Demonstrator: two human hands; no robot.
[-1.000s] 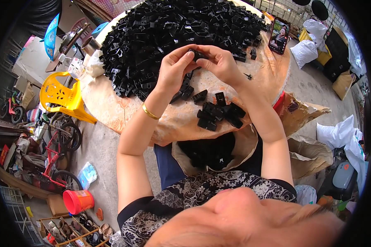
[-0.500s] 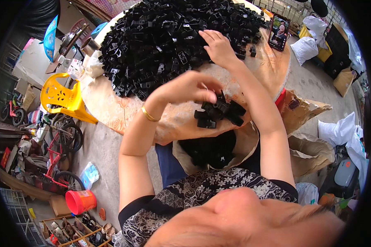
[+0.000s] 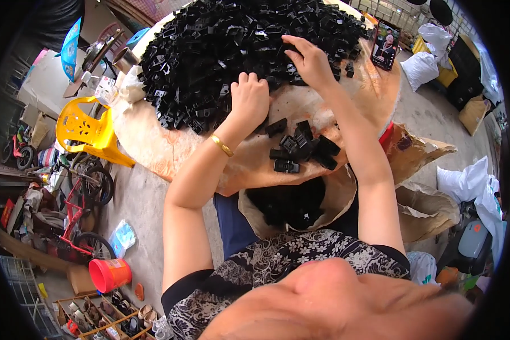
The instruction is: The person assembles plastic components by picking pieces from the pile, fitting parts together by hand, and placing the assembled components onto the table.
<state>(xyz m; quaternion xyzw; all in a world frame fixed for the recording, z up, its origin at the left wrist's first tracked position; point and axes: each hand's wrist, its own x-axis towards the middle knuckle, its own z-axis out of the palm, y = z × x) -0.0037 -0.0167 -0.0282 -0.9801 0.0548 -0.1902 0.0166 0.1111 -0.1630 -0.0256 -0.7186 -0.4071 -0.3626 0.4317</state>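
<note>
Overlapping heaped black boxy plastic pcs: L hand curled, grip unclear; R hand spread; nudge might topple some.

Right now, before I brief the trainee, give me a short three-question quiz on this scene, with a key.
1. On which hand's wrist is the gold bracelet?
2. True or false: a smaller group of black parts lies on the table, nearer the person than the large black heap.
3. In this view, where is the phone relative to that heap? A: left. B: right. C: on top.

Key: 1, the left hand; 2, true; 3, B.
</note>
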